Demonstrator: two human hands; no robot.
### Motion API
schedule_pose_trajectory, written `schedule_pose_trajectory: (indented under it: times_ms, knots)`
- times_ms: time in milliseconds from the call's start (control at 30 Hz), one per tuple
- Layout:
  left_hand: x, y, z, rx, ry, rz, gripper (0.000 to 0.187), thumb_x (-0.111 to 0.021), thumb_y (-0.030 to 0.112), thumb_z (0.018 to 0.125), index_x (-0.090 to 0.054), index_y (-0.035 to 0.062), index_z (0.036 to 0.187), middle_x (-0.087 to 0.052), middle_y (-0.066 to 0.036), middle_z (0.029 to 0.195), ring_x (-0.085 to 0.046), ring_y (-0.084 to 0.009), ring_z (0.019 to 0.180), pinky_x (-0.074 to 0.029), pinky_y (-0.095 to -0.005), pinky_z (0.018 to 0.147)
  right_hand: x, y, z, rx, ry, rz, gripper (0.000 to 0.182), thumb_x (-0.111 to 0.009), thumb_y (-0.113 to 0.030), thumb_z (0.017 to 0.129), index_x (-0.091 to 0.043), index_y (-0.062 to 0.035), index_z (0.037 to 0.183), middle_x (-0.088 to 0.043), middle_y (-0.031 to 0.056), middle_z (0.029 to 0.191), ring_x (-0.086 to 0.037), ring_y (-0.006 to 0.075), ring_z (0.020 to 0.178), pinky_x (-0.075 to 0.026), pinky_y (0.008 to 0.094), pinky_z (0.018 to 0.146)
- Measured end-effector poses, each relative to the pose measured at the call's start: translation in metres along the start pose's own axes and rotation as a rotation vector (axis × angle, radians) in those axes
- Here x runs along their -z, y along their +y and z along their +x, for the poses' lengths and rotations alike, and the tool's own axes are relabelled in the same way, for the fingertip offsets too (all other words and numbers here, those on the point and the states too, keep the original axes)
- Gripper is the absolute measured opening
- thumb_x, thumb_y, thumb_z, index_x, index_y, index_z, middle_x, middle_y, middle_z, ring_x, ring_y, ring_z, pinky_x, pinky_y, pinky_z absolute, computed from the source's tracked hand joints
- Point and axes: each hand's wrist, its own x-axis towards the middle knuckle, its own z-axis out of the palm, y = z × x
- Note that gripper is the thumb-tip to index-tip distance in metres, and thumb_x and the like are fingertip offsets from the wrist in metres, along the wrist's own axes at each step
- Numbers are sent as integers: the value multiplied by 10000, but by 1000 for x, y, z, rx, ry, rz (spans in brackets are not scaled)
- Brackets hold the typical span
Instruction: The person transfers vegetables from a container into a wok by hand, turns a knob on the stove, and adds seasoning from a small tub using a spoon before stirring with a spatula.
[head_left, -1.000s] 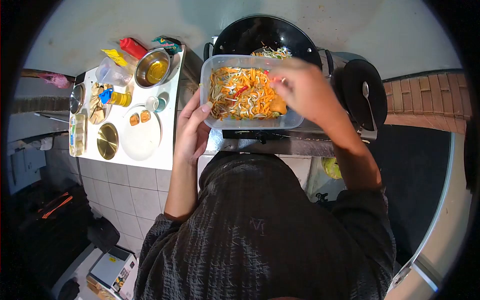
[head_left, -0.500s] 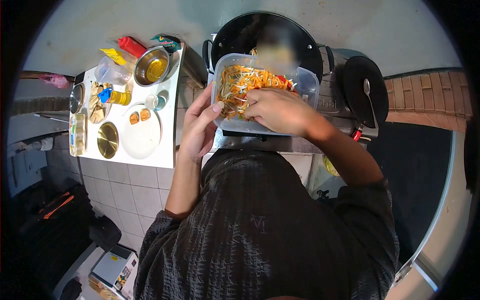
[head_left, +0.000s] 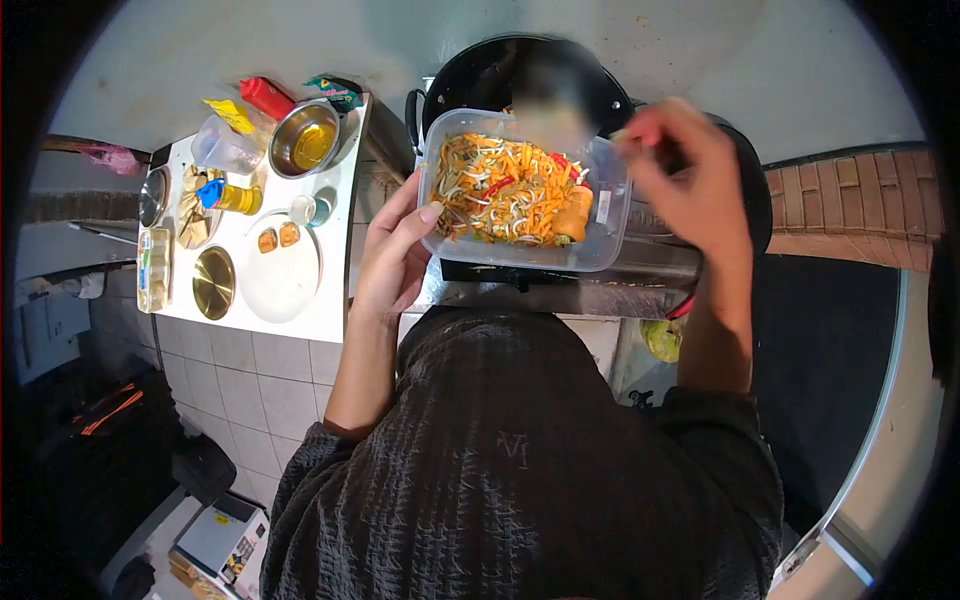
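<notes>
My left hand (head_left: 395,245) grips the left side of a clear plastic container (head_left: 600,250), thumb over its rim. Inside lies a mix of shredded orange vegetable and white sprouts (head_left: 500,190), with red chili strips (head_left: 498,187) on top. An orange-brown block (head_left: 570,217) sits at the container's right end. Off the container's upper right corner, my right hand (head_left: 700,175) is raised and smeared by motion. A small red piece (head_left: 647,127), too blurred to name, is pinched at its fingertips. Behind the container is a black wok (head_left: 470,75), partly covered by a blurred patch.
To the left, a white table (head_left: 325,225) bears a steel bowl with yellow liquid (head_left: 305,145), a white plate (head_left: 280,285) with two brown pieces, a yellow bottle (head_left: 238,197), a gold-coloured dish (head_left: 213,283) and packets. A black round lid (head_left: 757,195) is beyond my right hand.
My right hand has come up out of the vegetable mix and moved right, carrying a small red piece. The orange-brown block now shows. My left hand still holds the container.
</notes>
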Motion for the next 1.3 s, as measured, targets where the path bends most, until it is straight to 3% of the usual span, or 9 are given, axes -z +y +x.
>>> schedule_pose_trajectory:
  times_ms: [67, 167, 233, 433, 633, 700, 767, 1100, 1300]
  knots:
    - [1, 0, -1, -2, 0, -3, 591, -587, 76, 848, -344, -64, 1368, -506, -164, 1281, -541, -211, 1129, -445, -341, 958, 13, 14, -4, -137, 193, -52, 146, -693, -64, 743, -634, -21, 869, -551, 51, 734, -508, 129, 604, -426, 253, 551]
    - [0, 1, -1, -6, -12, 128, 642, -582, 213, 861, -314, -66, 1373, -473, -180, 1315, -501, -240, 1182, -398, -360, 1007, 20, 34, -1, -50, 150, -287, 234, -696, -76, 747, -659, -33, 975, -578, 62, 763, -518, 147, 601, -441, 272, 565]
    - [0, 1, -1, -2, 1, 7, 589, -586, 69, 848, -343, -62, 1369, -502, -163, 1289, -535, -214, 1140, -435, -340, 969, 19, 32, -1, -106, 73, -387, 295, -699, -90, 752, -662, -45, 1041, -601, 75, 786, -532, 159, 608, -453, 282, 580]
    - [2, 1, -5, -4, -2, 13, 604, -587, 51, 841, -332, -62, 1376, -472, -162, 1324, -480, -218, 1202, -383, -358, 1016, -17, -15, 8, -70, 7, -50, 204, -695, -112, 756, -655, -17, 932, -616, 87, 788, -594, 204, 600, -478, 332, 586]
    - [-3, -6, -5, -34, -4, 49, 610, -563, 141, 871, -306, -56, 1388, -463, -159, 1337, -473, -231, 1212, -374, -366, 1025, -111, -26, 17, -97, -239, -64, 154, -618, -166, 783, -631, -18, 741, -632, 168, 786, -623, 338, 701, -495, 430, 665]
    - [-2, -6, -5, -45, 1, 37, 604, -561, 127, 870, -308, -52, 1389, -466, -152, 1336, -475, -223, 1209, -381, -365, 1018, -135, -18, 22, 27, -229, -176, 187, -582, -176, 785, -632, -9, 720, -630, 201, 788, -610, 376, 704, -491, 456, 699]
    - [-1, -3, -8, -11, 40, -43, 606, -579, 22, 850, -311, -53, 1389, -456, -145, 1339, -481, -210, 1196, -391, -348, 1005, -142, -19, 24, 36, -297, -237, 174, -577, -152, 773, -651, 4, 746, -639, 205, 818, -626, 373, 730, -501, 461, 708]
    - [18, 12, -14, -38, 20, -10, 589, -562, 101, 869, -318, -48, 1385, -484, -149, 1314, -499, -212, 1180, -394, -363, 1005, -171, -41, 33, -51, -322, -454, 162, -549, -145, 774, -647, -17, 754, -637, 176, 828, -638, 346, 774, -510, 456, 697]
    - [40, 21, -8, 20, 28, -85, 625, -607, 33, 849, -313, -35, 1396, -476, -137, 1303, -510, -177, 1143, -430, -309, 953, -190, -45, 39, -36, -270, -502, 155, -565, -173, 778, -612, -28, 746, -621, 144, 790, -627, 344, 731, -507, 461, 658]
